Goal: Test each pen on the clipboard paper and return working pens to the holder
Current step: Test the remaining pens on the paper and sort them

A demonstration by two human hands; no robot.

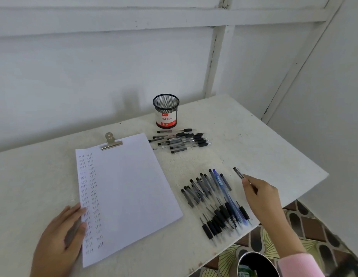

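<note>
We are recording a white panelled wall (114,66) across the upper frame, patterned floor tiles (314,226) lower right, and a dark round container (254,263) bottom right.

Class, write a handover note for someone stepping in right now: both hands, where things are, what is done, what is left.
Left hand rests flat on the paper, at its left edge.
Right hand pinches one pen.
The near pile lies beside it; the far pile lies by the holder, which looks empty.
Done: two columns of test marks.
Left: test the held pen and the others, return working ones to the holder.
</note>
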